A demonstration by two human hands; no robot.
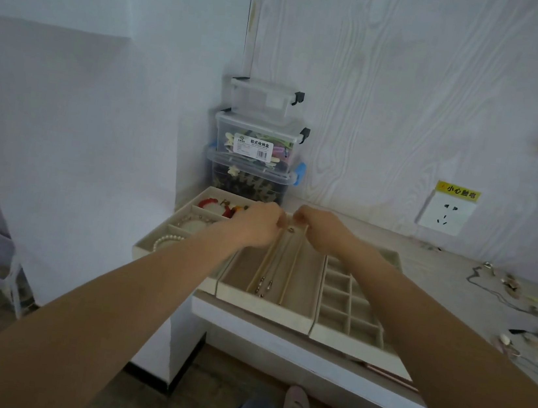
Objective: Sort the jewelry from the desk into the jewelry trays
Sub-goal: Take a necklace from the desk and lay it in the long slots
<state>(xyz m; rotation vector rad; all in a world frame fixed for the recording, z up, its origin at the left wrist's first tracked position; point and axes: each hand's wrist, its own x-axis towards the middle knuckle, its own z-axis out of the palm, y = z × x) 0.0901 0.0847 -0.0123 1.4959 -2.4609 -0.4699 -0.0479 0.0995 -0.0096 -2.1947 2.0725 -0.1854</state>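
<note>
Both hands work at the far end of the middle tray [268,301], the left hand [258,224] and right hand [321,227] with fingers curled toward each other, apparently pinching the top of a thin necklace [279,260]. The contact is too small to be sure of. From the fingers the chain runs back toward the person down a narrow channel, its ends lying near the tray's front wall.

If either pinch slips, the chain could bunch or fall across a divider. More jewelry [517,305] waits on the table [440,271], well right of the fingers.
</note>
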